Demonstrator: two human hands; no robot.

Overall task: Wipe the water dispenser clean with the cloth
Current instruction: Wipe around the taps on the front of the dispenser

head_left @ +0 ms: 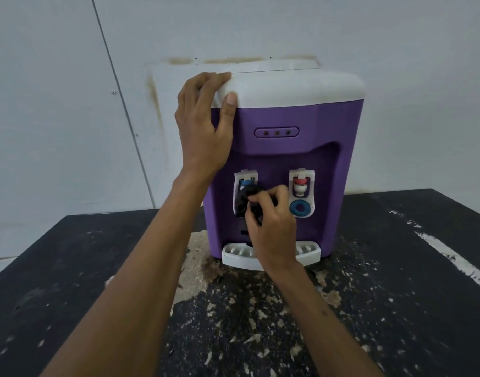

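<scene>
A purple water dispenser with a white top stands on a black table, facing me. My left hand grips its top left corner, fingers over the white lid and thumb on the front. My right hand pinches a bunched black cloth and presses it against the left tap with the blue knob. The right tap has a red knob and a blue ring below it. The white drip tray sits at the base, partly hidden by my right wrist.
The black table top is worn, with flaked patches of bare brown board in front of the dispenser. A pale wall with brown stains stands close behind. The table's far right edge runs near the wall.
</scene>
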